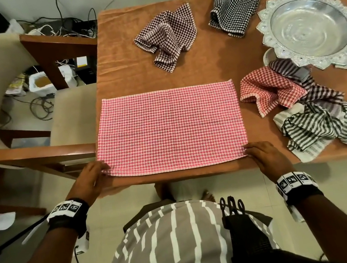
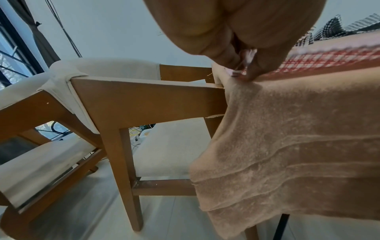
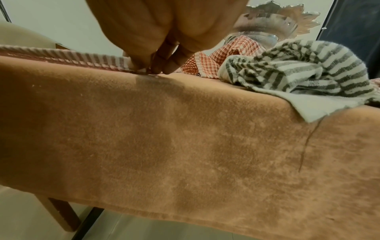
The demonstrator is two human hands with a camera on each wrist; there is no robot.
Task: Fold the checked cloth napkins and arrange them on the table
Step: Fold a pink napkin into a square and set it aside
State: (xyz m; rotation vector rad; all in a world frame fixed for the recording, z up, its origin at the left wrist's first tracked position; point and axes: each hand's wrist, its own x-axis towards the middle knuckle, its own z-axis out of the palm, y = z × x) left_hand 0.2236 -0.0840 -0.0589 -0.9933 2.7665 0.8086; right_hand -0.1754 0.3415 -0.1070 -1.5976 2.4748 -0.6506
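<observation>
A pink checked napkin (image 1: 169, 129) lies spread flat on the brown-covered table (image 1: 214, 63), near its front edge. My left hand (image 1: 91, 180) pinches the napkin's near left corner, and in the left wrist view the left hand (image 2: 244, 65) has its fingertips closed on that corner of the pink napkin (image 2: 320, 60). My right hand (image 1: 262, 155) pinches the near right corner; the right wrist view shows the right hand (image 3: 152, 65) nipping the hem of the napkin (image 3: 61, 54). Crumpled checked napkins lie around: maroon (image 1: 166, 37), black (image 1: 236, 7) and red (image 1: 271, 88).
A silver scalloped bowl (image 1: 310, 25) stands at the right rear. Striped grey cloths (image 1: 326, 125) are heaped at the right front edge. A cream upholstered wooden chair (image 1: 17, 110) stands close against the table's left side. Cables and boxes litter the floor behind.
</observation>
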